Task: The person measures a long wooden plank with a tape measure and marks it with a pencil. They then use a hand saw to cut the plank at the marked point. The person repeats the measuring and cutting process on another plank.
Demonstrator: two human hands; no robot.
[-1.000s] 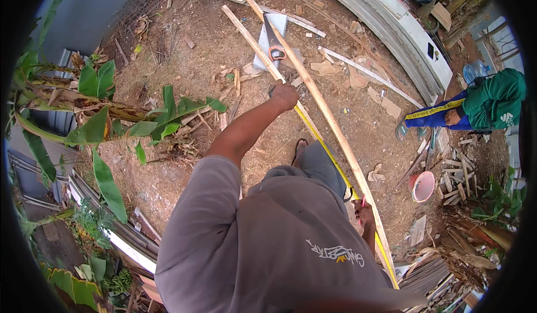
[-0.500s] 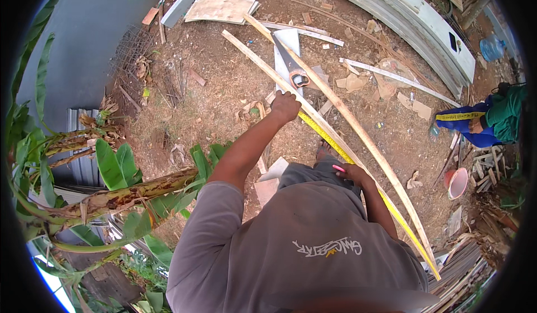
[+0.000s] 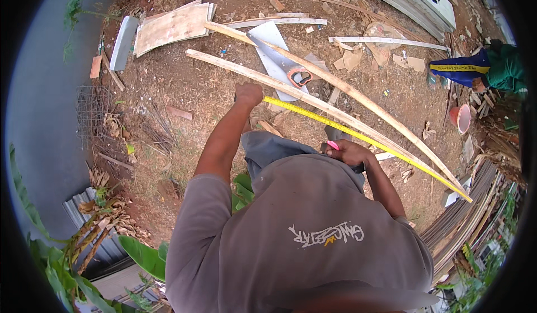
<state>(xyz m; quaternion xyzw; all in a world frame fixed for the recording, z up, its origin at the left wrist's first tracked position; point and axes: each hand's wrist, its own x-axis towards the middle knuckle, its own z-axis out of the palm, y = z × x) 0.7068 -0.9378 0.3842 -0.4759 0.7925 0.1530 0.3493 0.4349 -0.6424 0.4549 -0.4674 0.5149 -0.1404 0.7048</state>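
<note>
My left hand [image 3: 249, 94] is closed around the end of a yellow tape measure [image 3: 313, 115], its case hidden by my fingers. The blade stretches toward the lower right, along the near wooden batten [image 3: 268, 81], and meets its far right end. Close to my body, my right hand [image 3: 349, 153] is closed on a small pink object [image 3: 333, 145] whose kind I cannot make out. A second wooden batten [image 3: 358, 95] lies beyond the first, the two converging at the right. Across them rests a handsaw [image 3: 282, 60] with an orange-and-black handle, over a pale board.
Plywood sheets [image 3: 173, 29] and a grey block [image 3: 123, 43] lie at the upper left. Long grey panels [image 3: 400, 3] are stacked at the top right. Another person's green sleeve [image 3: 506, 64] shows at right, near a pinkish bucket [image 3: 460, 118]. Stacked slats [image 3: 467, 212] stand lower right.
My left hand has drawn back from the near batten toward the left, taking the tape's end with it. The right hand keeps the pink object. The whole view has turned and shifted.
</note>
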